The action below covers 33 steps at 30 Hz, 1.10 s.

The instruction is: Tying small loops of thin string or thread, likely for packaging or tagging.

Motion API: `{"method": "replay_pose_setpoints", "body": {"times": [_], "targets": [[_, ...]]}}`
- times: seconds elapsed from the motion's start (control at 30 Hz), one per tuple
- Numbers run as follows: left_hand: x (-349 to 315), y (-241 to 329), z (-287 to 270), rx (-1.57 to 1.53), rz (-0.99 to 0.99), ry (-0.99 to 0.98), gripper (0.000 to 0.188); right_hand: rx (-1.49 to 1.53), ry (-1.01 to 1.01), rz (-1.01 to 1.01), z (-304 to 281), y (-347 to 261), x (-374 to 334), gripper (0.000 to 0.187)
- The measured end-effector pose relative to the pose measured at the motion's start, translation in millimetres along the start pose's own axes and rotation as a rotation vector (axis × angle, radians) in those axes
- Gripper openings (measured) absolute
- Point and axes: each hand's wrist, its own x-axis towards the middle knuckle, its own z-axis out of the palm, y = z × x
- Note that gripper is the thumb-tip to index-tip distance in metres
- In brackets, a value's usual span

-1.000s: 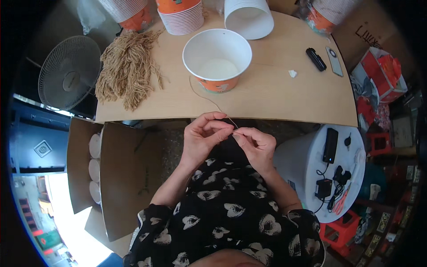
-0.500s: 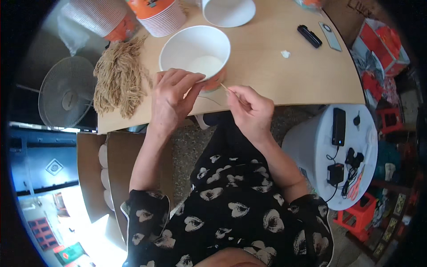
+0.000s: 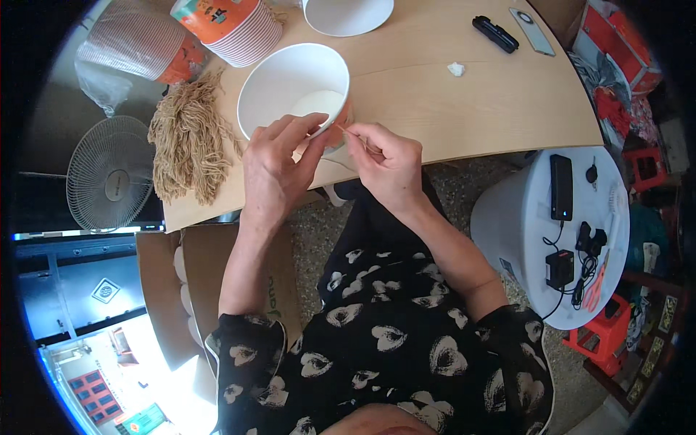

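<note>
A large paper bucket (image 3: 290, 76), white inside and orange outside, stands tilted toward me near the table's front edge. My left hand (image 3: 274, 163) is closed on its near rim, thumb outside and fingers over the edge. At the bucket's right side, my right hand (image 3: 384, 158) pinches a thin tan cord (image 3: 344, 130), its tip against or very near the outer wall. Part of the cord hangs below the bucket; whether it passes through the wall is hidden. A bundle of similar tan cords (image 3: 190, 141) lies left of my left hand.
Stacked paper buckets (image 3: 235, 29) and another white bucket (image 3: 348, 14) stand at the back. A black object (image 3: 496, 34), a phone (image 3: 532, 31) and a white scrap (image 3: 456, 69) lie on the right. Beside the table are a fan (image 3: 112, 174), a cardboard box (image 3: 203, 268) and a white drum (image 3: 507, 239).
My right hand has moved left, bringing the cord's tip up to the bucket's wall. My left hand keeps its hold on the rim. The whole view has shifted slightly.
</note>
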Motion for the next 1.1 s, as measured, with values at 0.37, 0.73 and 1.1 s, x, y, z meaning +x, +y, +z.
{"method": "replay_pose_setpoints", "body": {"times": [0.37, 0.73, 1.1], "targets": [[4, 4, -5, -0.137, -0.092, -0.069, 0.023, 0.038, -0.023, 0.015, 3, 1, 4, 0.007], [6, 6, -8, -0.192, -0.099, -0.090, 0.024, 0.038, -0.041, 0.000, 3, 2, 5, 0.010], [7, 6, -7, -0.216, -0.103, -0.090, 0.023, -0.029, -0.064, 0.071, -2, -3, 7, 0.003]]}}
